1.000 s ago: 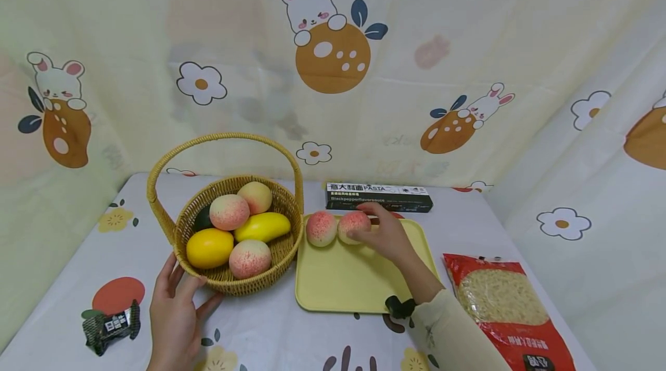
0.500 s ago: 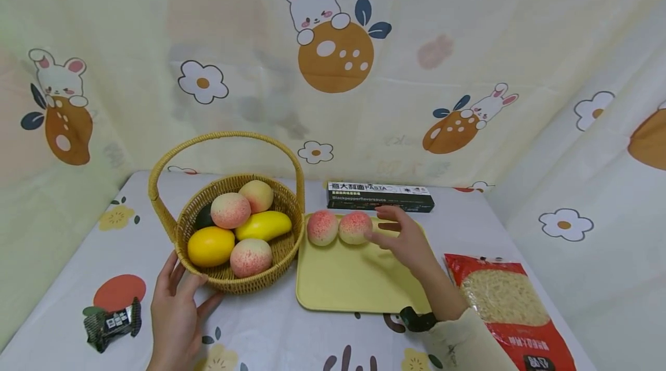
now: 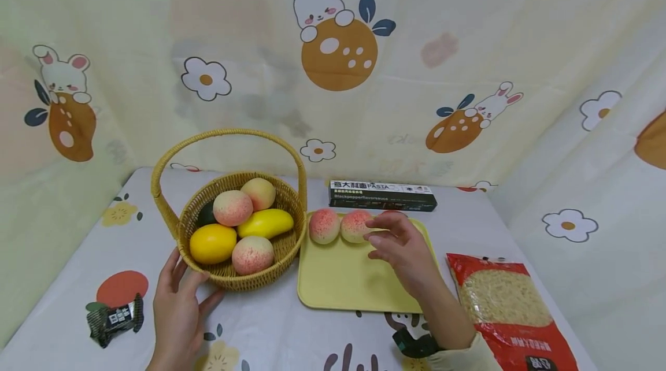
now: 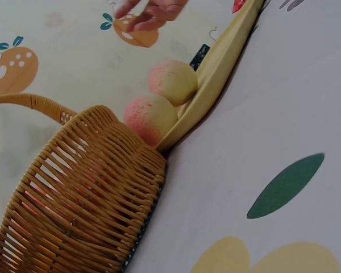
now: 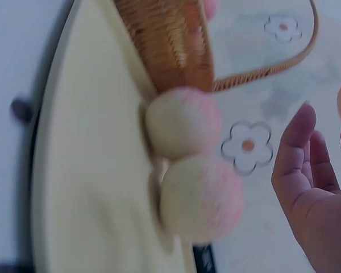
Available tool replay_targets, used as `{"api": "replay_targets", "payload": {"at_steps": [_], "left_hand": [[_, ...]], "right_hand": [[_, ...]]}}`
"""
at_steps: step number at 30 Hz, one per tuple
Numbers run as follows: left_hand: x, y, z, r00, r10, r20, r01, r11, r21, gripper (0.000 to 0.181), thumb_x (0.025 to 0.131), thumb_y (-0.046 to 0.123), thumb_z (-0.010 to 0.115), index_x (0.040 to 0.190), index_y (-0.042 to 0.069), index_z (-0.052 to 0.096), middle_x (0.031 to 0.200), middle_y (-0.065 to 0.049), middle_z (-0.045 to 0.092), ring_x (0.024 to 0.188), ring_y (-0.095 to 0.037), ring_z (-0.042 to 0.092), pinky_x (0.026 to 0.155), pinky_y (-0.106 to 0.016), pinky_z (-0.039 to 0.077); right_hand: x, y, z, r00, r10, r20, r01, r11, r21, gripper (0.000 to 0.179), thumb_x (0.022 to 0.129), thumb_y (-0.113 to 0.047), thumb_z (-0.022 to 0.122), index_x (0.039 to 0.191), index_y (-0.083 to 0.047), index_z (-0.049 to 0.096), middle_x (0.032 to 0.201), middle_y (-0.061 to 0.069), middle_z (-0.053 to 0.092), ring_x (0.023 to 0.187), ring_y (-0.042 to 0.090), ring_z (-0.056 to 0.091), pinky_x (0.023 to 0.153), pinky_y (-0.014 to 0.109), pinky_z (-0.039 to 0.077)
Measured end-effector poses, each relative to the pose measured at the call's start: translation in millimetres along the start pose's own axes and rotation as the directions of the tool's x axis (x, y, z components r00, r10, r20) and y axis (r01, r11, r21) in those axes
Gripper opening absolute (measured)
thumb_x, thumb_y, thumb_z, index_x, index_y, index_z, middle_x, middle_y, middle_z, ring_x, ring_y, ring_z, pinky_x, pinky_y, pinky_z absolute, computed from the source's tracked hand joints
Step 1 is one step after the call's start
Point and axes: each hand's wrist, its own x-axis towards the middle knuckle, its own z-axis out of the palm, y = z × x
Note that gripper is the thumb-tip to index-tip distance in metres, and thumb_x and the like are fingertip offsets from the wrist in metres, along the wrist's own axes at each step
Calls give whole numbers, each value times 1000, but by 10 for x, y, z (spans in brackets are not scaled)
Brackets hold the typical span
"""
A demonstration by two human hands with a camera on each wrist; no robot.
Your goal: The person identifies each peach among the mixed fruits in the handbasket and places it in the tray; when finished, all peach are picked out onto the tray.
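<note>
- Head view: on the bench, the left grip, fingers relaxed, rests against the near-left side of the fruit-filled basket. The right grip, fingers loosely parted, hangs over the tray, just beside the right peach. The left peach lies near the tray's far-left corner; bare tray extends to the near edge. A narrow strip separates tray and red bag.
- Left wrist view: the basket stands beside the tray's left end.
- Right wrist view: a gap separates the fingers from both peaches.
</note>
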Motion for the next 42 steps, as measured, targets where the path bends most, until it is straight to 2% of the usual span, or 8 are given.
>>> {"api": "replay_targets", "payload": {"at_steps": [6,11,17,22,27,32,37,42], "left_hand": [[1,16,15,1000,8,10,-8,1000,3,82,102,12,53,169,41,17,179,-2,16,152,-38,40,97,-62,56],[-5,19,14,1000,4,9,-4,1000,15,82,102,12,52,169,41,17,179,-2,15,153,-40,39,97,-62,56],[-13,11,15,1000,7,8,-7,1000,9,80,103,13,52,169,41,16,180,-3,13,153,-41,39,99,-64,54],[-10,-3,25,1000,-3,9,3,1000,10,81,103,13,52,169,41,15,180,-3,13,154,-41,38,100,-64,54],[5,-12,28,1000,-6,5,6,1000,11,82,103,12,53,170,39,14,180,-3,12,156,-42,35,100,-65,53],[7,-16,14,1000,-10,4,10,1000,17,82,103,14,54,170,39,14,180,-3,12,156,-41,35,100,-63,53],[-7,-18,-1,1000,-12,14,11,1000,20,82,104,15,54,170,39,13,180,-4,11,156,-42,35,100,-63,53],[-8,-14,-1,1000,-7,21,7,1000,16,82,104,14,54,170,38,12,180,-4,11,157,-41,34,98,-62,54]], "right_hand": [[68,-160,218,978,-103,183,112,993,-39,41,99,-5,68,138,-3,55,137,13,62,116,26,68,85,38,67],[200,-292,500,951,-102,293,175,957,-233,48,93,-11,79,137,-9,60,140,18,62,119,33,67,91,39,65],[344,-394,903,915,-65,399,270,833,-483,54,88,-24,86,137,-15,65,137,7,67,120,31,67,97,43,63],[403,-410,1174,880,-49,473,360,721,-593,57,87,-30,85,138,-14,65,141,6,67,116,25,66,95,38,63],[467,-403,1422,864,26,504,389,602,-698,61,87,-33,83,142,-15,64,144,7,65,129,27,61,108,36,55],[591,-371,1673,818,89,568,467,475,-746,61,87,-35,85,141,-17,65,139,2,68,127,21,59,104,26,52],[710,-311,1884,763,177,622,521,400,-754,54,88,-38,83,135,-18,68,130,-3,72,123,15,58,104,22,49],[735,-287,2067,766,240,596,526,300,-796,51,87,-37,79,135,-22,70,127,-8,73,126,15,57,108,27,48]]}}
